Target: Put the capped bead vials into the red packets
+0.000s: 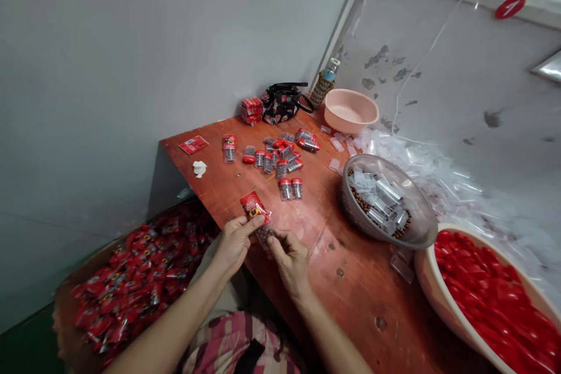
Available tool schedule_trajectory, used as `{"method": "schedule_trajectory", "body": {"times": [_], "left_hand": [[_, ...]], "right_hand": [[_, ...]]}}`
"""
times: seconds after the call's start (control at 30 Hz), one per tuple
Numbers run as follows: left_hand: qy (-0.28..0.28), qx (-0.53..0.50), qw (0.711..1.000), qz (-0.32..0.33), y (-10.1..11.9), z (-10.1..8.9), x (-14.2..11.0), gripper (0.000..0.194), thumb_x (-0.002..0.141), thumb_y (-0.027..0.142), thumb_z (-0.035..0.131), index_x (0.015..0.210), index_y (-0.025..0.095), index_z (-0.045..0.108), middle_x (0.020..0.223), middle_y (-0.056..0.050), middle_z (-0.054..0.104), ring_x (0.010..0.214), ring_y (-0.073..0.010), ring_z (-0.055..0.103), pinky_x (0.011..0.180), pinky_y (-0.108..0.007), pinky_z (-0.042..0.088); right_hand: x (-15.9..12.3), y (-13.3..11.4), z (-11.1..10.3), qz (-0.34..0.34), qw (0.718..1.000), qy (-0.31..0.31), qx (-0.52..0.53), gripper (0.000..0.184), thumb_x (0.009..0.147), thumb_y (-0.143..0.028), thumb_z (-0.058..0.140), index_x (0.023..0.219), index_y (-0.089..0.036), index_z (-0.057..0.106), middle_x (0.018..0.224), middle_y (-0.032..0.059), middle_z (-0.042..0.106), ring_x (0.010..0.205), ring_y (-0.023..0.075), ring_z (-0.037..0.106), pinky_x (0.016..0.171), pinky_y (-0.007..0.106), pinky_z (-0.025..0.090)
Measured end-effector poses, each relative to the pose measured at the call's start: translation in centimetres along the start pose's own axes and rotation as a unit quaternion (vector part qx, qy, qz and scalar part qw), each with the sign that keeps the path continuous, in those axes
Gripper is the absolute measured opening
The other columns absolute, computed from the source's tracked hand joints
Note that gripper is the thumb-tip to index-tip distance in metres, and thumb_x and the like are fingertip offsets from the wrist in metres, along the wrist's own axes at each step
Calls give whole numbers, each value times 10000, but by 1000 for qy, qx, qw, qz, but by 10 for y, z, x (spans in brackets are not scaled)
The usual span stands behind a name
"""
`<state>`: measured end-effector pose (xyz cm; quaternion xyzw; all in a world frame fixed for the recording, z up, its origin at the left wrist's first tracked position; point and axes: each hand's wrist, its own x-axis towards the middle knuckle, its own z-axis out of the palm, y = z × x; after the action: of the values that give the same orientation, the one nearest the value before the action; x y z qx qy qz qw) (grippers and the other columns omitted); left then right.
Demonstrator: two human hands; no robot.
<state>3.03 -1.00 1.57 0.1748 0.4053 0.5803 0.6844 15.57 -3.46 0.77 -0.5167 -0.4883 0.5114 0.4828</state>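
Over the near edge of the table, my left hand (234,243) pinches a red printed packet (254,205) between thumb and fingers. Below the red part hangs a clear container with dark balls inside (263,236), which seems to sit in or against the packet; fingers partly hide where they meet. My right hand (290,260) is closed on the lower end of that clear part. Farther up the table lie several small clear jars with red lids (286,188), filled with dark balls. One jar (229,153) has a red packet on its top.
At the right stand a grey bowl (432,236) of brown balls and clear containers, and a cream basin (425,280) of red lids. Clear containers (438,181) pile behind. A pink basin (350,110), handbag (280,106) and bottle (324,82) are at the back. Red packets (131,280) fill a box at lower left.
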Motion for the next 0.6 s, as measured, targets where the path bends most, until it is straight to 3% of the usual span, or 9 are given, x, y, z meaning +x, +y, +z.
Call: {"method": "schedule_trajectory", "body": {"times": [0.2,0.4,0.53,0.6], "left_hand": [[-25,-1,999,-34,-1,-1,-2,200,633,280,699,675,87,667,608,-58,655,478,-122,548,517,-257,446],[44,10,999,-6,-2,0,-4,193,584,243,738,672,92,656,600,-28,634,548,-123,570,551,-237,460],[13,1,1000,-24,-4,3,-7,202,623,277,710,652,90,641,568,-26,608,503,-121,551,504,-243,448],[1,-2,999,-35,-5,4,-8,207,626,285,707,663,91,644,568,-25,606,490,-122,546,489,-244,445]], "right_hand": [[0,2,3,54,995,-18,78,184,761,-321,588,842,-162,632,650,-9,605,457,95,490,450,214,424],[-3,0,0,-27,999,-5,-44,164,758,-294,595,869,-187,652,761,25,639,651,145,557,603,249,457],[0,1,2,69,994,-16,84,184,765,-321,586,822,-150,623,589,-13,580,451,94,475,454,210,409],[-1,1,3,82,991,-12,103,199,762,-332,589,818,-143,616,587,-16,573,441,87,465,445,203,402]]}}
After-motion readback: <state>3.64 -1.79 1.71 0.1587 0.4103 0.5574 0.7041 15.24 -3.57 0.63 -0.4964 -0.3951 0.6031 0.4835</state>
